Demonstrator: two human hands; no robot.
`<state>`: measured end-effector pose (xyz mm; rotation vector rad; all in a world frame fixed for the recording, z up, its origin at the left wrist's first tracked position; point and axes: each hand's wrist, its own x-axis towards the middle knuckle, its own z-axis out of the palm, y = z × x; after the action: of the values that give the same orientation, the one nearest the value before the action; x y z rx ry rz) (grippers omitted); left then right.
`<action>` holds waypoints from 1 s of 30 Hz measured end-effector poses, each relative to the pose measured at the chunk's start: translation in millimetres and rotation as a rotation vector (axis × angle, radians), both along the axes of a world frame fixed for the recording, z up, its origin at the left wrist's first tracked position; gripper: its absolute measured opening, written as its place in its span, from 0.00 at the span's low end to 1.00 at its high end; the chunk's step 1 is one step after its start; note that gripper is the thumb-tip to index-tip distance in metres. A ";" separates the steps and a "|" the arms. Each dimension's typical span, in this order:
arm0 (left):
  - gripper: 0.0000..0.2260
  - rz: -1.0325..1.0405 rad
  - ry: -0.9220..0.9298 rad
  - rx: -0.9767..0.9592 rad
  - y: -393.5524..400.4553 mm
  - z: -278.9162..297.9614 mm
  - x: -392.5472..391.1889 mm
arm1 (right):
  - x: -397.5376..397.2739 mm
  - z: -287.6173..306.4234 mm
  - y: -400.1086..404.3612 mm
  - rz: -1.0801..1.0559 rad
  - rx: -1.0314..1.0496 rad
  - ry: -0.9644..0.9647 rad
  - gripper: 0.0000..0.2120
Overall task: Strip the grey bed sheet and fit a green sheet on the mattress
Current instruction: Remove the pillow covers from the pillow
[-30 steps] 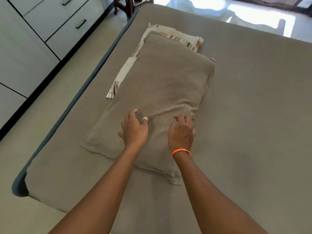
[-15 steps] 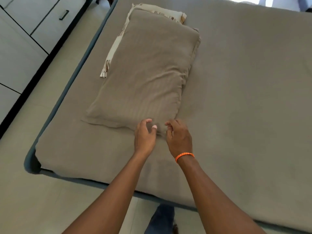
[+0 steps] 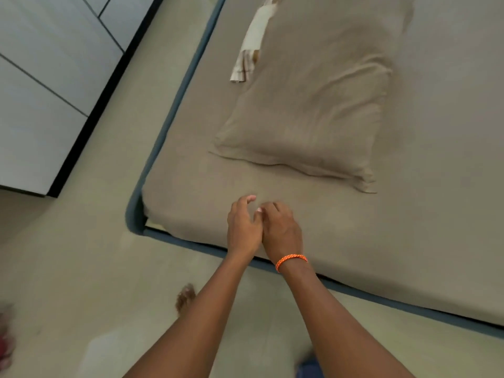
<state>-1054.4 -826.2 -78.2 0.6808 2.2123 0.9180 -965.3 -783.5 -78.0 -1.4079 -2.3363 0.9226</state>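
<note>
We stand at the corner of a bed, our two bare hands held close together over the taut grey-brown bed sheet (image 3: 409, 241) that covers the mattress. Our left hand (image 3: 242, 227) hangs with fingers loosely curled and the thumb lifted, holding nothing that we can see. Our right hand (image 3: 283, 230), marked by a braided orange wristband (image 3: 291, 260), sits just beside it, knuckles up and fingers bent downward toward the sheet; the frame is blurred and the fingertips are hidden, so we cannot tell whether they pinch the fabric or only hover above it. The two hands appear to touch along their inner edges.

The sheet lies smooth across the mattress and wraps its near corner, where a dark blue-grey bed frame (image 3: 169, 118) rims the edge. Beyond our hands, well apart from them, a rumpled pillow in a matching grey-brown case (image 3: 308, 113) rests on the sheet, its near flap creased. Half under the pillow's far left side lies a folded cream cloth with brown stripes (image 3: 251, 47).

On the pale floor (image 3: 81, 255) to the left stands a white cabinet with a black base strip (image 3: 41, 105). A bare foot (image 3: 185, 296) shows below our left forearm, and a blurred red object (image 3: 5, 342) sits at the left edge.
</note>
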 end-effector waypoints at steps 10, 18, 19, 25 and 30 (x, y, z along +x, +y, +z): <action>0.17 0.052 0.197 -0.115 -113.0 -41.4 -266.5 | -270.4 -54.6 -110.4 0.221 0.105 -0.159 0.07; 0.19 -0.153 0.262 -0.136 -118.3 -57.8 -324.0 | -327.8 -76.2 -114.1 0.105 0.374 -0.397 0.11; 0.19 -0.161 0.263 -0.135 -115.3 -58.6 -322.4 | -325.8 -75.1 -113.4 0.100 0.386 -0.416 0.11; 0.12 -0.117 0.207 -0.182 -108.1 -65.3 -319.5 | -317.9 -78.8 -111.2 0.145 0.377 -0.326 0.05; 0.06 -0.226 0.369 -0.169 -108.7 -64.9 -325.0 | -315.8 -78.6 -100.8 0.300 0.445 -0.326 0.08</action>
<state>-1379.4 -934.9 -143.1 1.0606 2.4301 0.5159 -1281.2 -884.3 -156.6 -1.1074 -2.8153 0.2049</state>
